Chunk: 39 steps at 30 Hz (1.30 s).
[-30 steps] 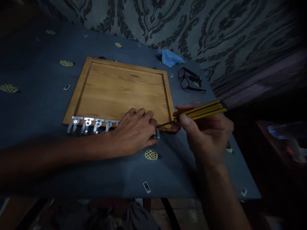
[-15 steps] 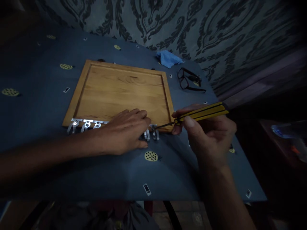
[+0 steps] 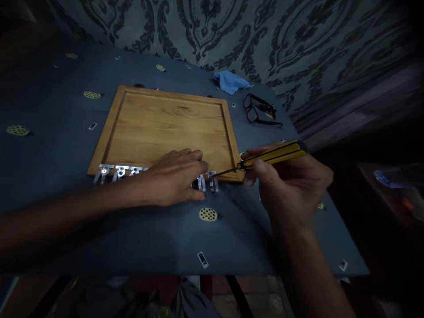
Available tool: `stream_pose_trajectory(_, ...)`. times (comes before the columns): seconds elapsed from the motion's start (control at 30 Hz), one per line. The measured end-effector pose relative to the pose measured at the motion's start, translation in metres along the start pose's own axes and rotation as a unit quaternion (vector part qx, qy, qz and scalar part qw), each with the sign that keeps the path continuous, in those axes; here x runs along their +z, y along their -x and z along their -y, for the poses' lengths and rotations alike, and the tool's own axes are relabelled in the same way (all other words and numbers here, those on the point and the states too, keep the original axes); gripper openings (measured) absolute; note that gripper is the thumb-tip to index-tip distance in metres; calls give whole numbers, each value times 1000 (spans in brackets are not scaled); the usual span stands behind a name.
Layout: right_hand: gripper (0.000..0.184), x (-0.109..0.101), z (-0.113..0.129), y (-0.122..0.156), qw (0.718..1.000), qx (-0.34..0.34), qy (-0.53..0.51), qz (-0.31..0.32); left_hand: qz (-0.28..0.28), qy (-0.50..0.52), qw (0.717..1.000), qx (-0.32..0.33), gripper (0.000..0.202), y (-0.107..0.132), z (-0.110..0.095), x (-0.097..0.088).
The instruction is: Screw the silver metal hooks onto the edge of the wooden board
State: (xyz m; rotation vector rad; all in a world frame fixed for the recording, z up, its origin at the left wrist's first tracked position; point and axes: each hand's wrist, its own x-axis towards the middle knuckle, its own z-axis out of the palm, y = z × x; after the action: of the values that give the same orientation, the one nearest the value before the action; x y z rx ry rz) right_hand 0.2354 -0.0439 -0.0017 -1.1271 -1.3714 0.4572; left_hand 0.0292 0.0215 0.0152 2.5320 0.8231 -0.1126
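A framed wooden board point(image 3: 172, 128) lies on the table, with a row of metal hooks point(image 3: 120, 172) along its near edge. My left hand point(image 3: 179, 176) rests over that edge, fingers curled on the wood and thumb against a hook near the right end. It covers the middle hooks. In my right hand point(image 3: 288, 185) is a yellow-and-black screwdriver point(image 3: 274, 155), pinched between thumb and fingers. Its thin shaft points left, the tip at the rightmost hook point(image 3: 213, 183). Whether the tip sits in a screw is too small to tell.
Eyeglasses point(image 3: 253, 110) and a blue cloth point(image 3: 231, 82) lie beyond the board's right corner. A patterned wall point(image 3: 205, 31) rises behind the table point(image 3: 159, 243), whose covering has printed pineapples. Clear plastic point(image 3: 397, 176) shows at the far right, off the table.
The right hand and screwdriver have shifted slightly, and the handle sits a little more to the left. My left thumb has moved up close to the hook. The view has shifted slightly.
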Motion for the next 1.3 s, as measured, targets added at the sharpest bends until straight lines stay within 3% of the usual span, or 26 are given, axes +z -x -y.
stream_pose_trajectory(0.27,15,11,4,4,998,-40,6,-49,24,41,999,-10,39,-1,4,-3)
stream_pose_trajectory(0.5,26,13,5,3,984,-64,5,-165,32,83,996,-17,49,2,10,-4)
stream_pose_trajectory(0.67,20,12,5,4,989,-60,20,-135,-12,19,1000,-2,43,4,2,7)
stream_pose_trajectory(0.83,15,10,3,6,991,-78,41,-100,-19,-9,1000,-6,37,4,-2,10)
stream_pose_trajectory(1.07,11,10,6,7,997,-31,26,-71,-22,-26,999,-6,37,3,-2,10)
stream_pose_trajectory(1.2,8,7,3,5,997,-39,10,-59,-32,-29,999,1,39,4,0,13)
stream_pose_trajectory(1.3,13,0,3,2,1000,-17,1,-23,-41,-27,999,8,41,4,1,14)
